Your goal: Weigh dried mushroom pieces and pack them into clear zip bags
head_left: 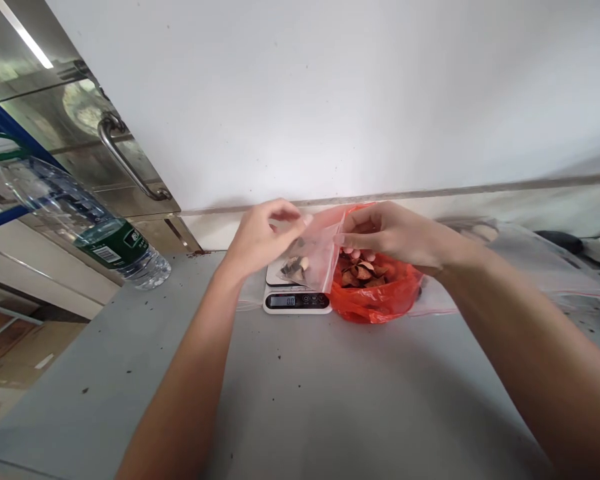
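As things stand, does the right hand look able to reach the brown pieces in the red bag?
Probably yes: the red bag is open, with the brown pieces showing close to the right hand. However, that hand pinches the clear bag, so it may need to let go first.

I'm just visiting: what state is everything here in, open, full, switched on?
Small clear bag: held by both hands, pieces inside; sealed or not, unclear.
Scale: on, display reading 0.0.
Red bag: open, holding brown pieces.
Bottle: standing, labelled; fill level unclear.
Left hand: fingers pinching.
Right hand: fingers pinching.
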Demonstrator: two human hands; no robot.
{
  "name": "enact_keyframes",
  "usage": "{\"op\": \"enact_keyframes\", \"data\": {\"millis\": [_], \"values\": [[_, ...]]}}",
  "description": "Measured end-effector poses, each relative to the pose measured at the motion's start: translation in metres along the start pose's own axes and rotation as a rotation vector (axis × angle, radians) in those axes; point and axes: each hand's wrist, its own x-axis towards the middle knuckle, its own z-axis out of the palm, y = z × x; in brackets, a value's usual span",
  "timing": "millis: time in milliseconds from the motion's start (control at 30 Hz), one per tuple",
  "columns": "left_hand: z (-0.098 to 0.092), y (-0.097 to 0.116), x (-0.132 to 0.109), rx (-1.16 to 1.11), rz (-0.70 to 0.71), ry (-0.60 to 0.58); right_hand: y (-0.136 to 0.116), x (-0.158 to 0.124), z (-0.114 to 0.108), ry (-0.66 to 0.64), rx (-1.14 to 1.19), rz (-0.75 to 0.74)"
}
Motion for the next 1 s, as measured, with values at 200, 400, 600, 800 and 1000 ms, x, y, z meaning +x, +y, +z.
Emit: {"op": "enact_keyframes", "data": {"millis": [200,400,600,800,1000], "values": [[-0.001,0.016,-0.006,-0.043,0.063,-0.431,-0.002,0.001,0.004,-0.040,0.007,-0.091],[-0.003,0.015,-0.005,-0.116,0.016,-0.491,0.001,0.002,0.002,-0.055,0.022,-0.116],[-0.001,0.014,-0.005,-0.111,-0.026,-0.342,0.001,-0.001,-0.002,-0.096,-0.023,0.001],[-0.006,0.015,-0.003,0.008,-0.072,0.035,-0.002,-0.002,0.006,0.258,-0.146,-0.062],[0.010,0.028,-0.008,-0.074,0.236,-0.056,-0.008,-0.001,0.022,0.200,-0.265,-0.179]]}}
